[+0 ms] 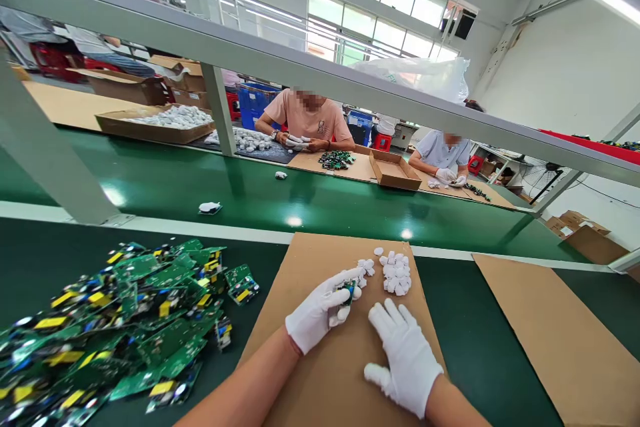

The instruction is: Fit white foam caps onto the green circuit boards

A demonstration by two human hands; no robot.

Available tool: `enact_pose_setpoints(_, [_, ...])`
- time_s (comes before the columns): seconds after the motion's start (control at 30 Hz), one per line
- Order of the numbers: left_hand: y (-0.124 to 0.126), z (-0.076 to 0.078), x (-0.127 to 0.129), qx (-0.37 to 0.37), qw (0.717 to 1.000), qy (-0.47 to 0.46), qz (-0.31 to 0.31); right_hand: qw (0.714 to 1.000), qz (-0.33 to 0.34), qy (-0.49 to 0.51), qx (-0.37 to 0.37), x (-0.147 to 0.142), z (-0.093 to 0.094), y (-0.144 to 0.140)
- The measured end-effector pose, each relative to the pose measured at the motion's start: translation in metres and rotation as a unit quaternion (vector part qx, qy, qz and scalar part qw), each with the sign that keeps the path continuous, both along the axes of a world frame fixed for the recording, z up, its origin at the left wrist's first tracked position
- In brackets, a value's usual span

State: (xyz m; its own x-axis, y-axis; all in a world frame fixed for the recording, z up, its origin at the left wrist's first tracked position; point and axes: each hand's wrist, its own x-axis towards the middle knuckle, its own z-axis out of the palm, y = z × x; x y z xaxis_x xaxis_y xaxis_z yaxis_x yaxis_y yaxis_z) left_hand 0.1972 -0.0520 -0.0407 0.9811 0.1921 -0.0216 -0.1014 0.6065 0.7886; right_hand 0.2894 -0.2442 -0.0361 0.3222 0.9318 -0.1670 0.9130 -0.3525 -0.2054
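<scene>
Both hands wear soft white cloth gloves, the left hand (320,310) and the right hand (405,357). The cardboard sheet (320,360) looks brown, flat and dull. The green belt (310,200) is smooth and shiny. The circuit boards (125,327) look like glossy green plastic.

I count two brown cardboard sheets (345,373) on my side of the green belt, and two white plastic housings (209,207) lying apart on it. Two seated people (307,121) work across from me (green circuit boards (125,320) and small white caps (397,273) are heaped beyond counting).
</scene>
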Motion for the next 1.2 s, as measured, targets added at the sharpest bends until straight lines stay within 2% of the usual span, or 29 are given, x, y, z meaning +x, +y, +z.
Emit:
enact_pose_setpoints(0.07, [0.000, 0.000, 0.000, 0.001, 1.000, 0.005, 0.005, 0.999, -0.038, -0.011, 0.008, 0.001, -0.001, 0.002])
enact_pose_setpoints(0.1, [0.001, -0.001, 0.000, 0.002, 1.000, 0.006, 0.007, 1.000, -0.027, -0.005, 0.006, 0.000, -0.002, 0.003])
enact_pose_setpoints(0.2, [0.001, -0.002, 0.001, 0.007, 1.000, 0.007, 0.001, 0.997, 0.077, 0.028, -0.005, -0.004, -0.003, 0.004])
enact_pose_setpoints(0.23, [0.002, -0.002, 0.001, 0.010, 1.000, 0.007, -0.001, 0.996, 0.089, 0.030, -0.004, -0.004, -0.002, 0.004])
enact_pose_setpoints(0.37, [0.001, 0.000, 0.001, 0.015, 1.000, 0.017, 0.014, 1.000, -0.010, -0.001, 0.016, -0.002, 0.003, 0.007])
enact_pose_setpoints(0.4, [0.001, 0.001, 0.001, 0.018, 0.999, 0.020, 0.017, 1.000, -0.002, 0.005, 0.014, -0.002, 0.003, 0.008])
enact_pose_setpoints(0.5, [-0.001, 0.004, 0.000, 0.035, 0.999, 0.030, 0.018, 0.996, 0.077, 0.034, -0.003, -0.002, 0.001, 0.011])
enact_pose_setpoints(0.53, [-0.001, 0.005, 0.000, 0.044, 0.998, 0.034, 0.020, 0.997, 0.075, 0.031, -0.005, -0.002, 0.001, 0.012])
enact_pose_setpoints(0.63, [-0.003, 0.009, 0.001, 0.069, 0.996, 0.046, 0.028, 1.000, 0.012, -0.004, 0.000, 0.001, 0.001, 0.017])
enact_pose_setpoints(0.8, [-0.004, 0.011, 0.001, 0.082, 0.995, 0.047, 0.018, 0.996, 0.078, -0.023, 0.027, 0.004, 0.001, 0.022])
enact_pose_setpoints(0.97, [-0.003, 0.008, 0.001, 0.070, 0.995, 0.063, 0.038, 0.990, -0.021, -0.097, 0.098, 0.012, -0.012, 0.033])
enact_pose_setpoints(1.03, [-0.003, 0.008, 0.002, 0.064, 0.994, 0.076, 0.055, 0.985, -0.036, -0.109, 0.128, 0.017, -0.017, 0.040])
enact_pose_setpoints(1.07, [-0.003, 0.008, 0.003, 0.062, 0.992, 0.084, 0.070, 0.983, -0.039, -0.092, 0.153, 0.019, -0.017, 0.043])
enact_pose_setpoints(1.13, [-0.003, 0.008, 0.004, 0.059, 0.987, 0.102, 0.111, 0.973, -0.061, 0.009, 0.224, 0.025, -0.014, 0.050])
enact_pose_setpoints(1.2, [-0.002, 0.008, 0.005, 0.061, 0.979, 0.121, 0.151, 0.929, -0.127, 0.164, 0.305, 0.030, -0.005, 0.055])
